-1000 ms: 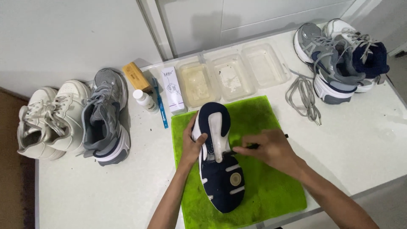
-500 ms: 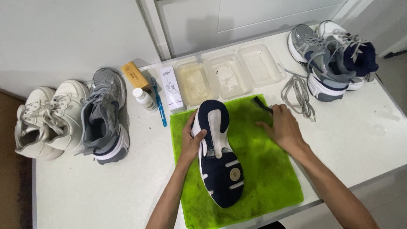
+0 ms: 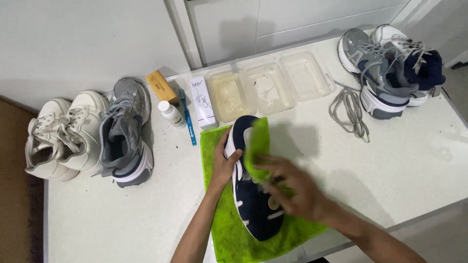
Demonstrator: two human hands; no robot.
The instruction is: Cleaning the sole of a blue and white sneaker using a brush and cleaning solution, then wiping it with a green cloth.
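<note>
A navy shoe [image 3: 255, 209] lies sole-up on a bright green towel [image 3: 229, 234] near the table's front edge. My left hand [image 3: 225, 163] grips the shoe's left side near the toe end. My right hand [image 3: 292, 187], blurred by motion, holds the towel's right part, folded over, and presses it on the sole; a green flap [image 3: 257, 143] covers the sole's upper half.
Cream sneakers [image 3: 58, 131] and a grey sneaker [image 3: 124, 131] stand at the left. A wooden brush [image 3: 162, 87], small white bottle [image 3: 170, 113], blue toothbrush [image 3: 187, 122] and white box [image 3: 201, 101] lie behind the towel. Three clear trays [image 3: 270, 85], loose grey laces [image 3: 348, 109] and more sneakers [image 3: 390, 68] sit further right.
My right hand left the towel's top right corner, took hold of the towel and folded it over the shoe's sole. The left hand stays on the shoe.
</note>
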